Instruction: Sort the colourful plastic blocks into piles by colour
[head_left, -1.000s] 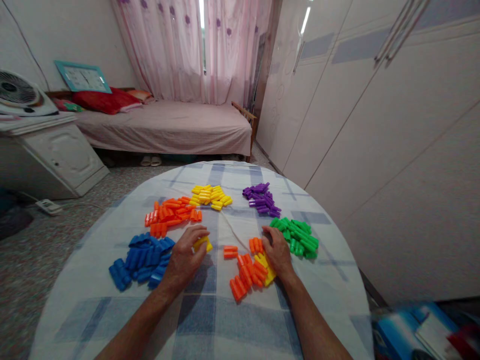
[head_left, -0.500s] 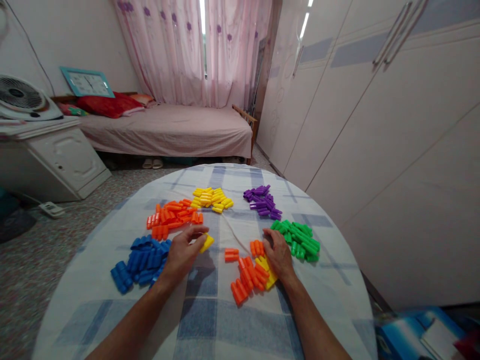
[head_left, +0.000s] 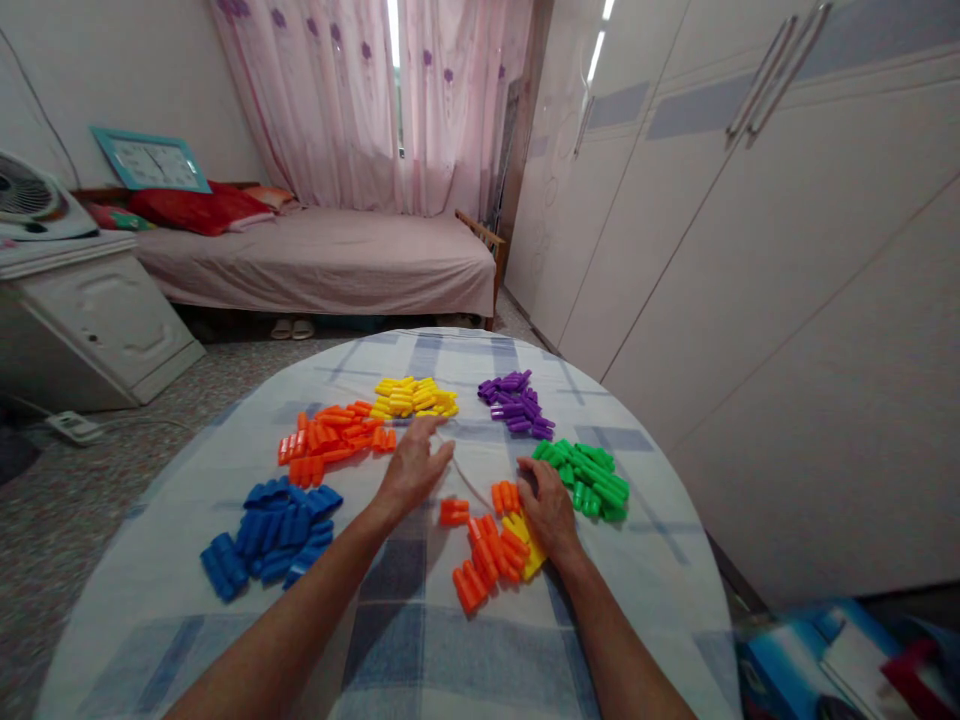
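Observation:
Over the cloth my left hand (head_left: 414, 466) reaches to the near edge of the yellow plastic pieces (head_left: 412, 397), thumb and fingers apart, with nothing visible in it. My right hand (head_left: 551, 507) rests between a mixed heap and the green pieces (head_left: 589, 475), its fingers bent but loose and apart from the thumb. Ridged orange pieces (head_left: 491, 550) make up most of that heap, and yellow pieces (head_left: 531, 550) lie at its right side, partly hidden by my right hand. A single orange piece (head_left: 454, 512) lies just left of the heap.
A round table with a checked cloth (head_left: 390, 630) carries further piles: blue pieces (head_left: 281, 530) at left, orange pieces (head_left: 334, 437) behind them, purple pieces (head_left: 517, 405) at the back right. A bed (head_left: 322, 255), a cabinet (head_left: 112, 320) and wardrobe doors (head_left: 750, 300) surround it.
My left hand has moved forward and right to the yellow pile, and the yellow piece it held no longer shows in it. The right hand stays nearly in place; the view has shifted slightly.

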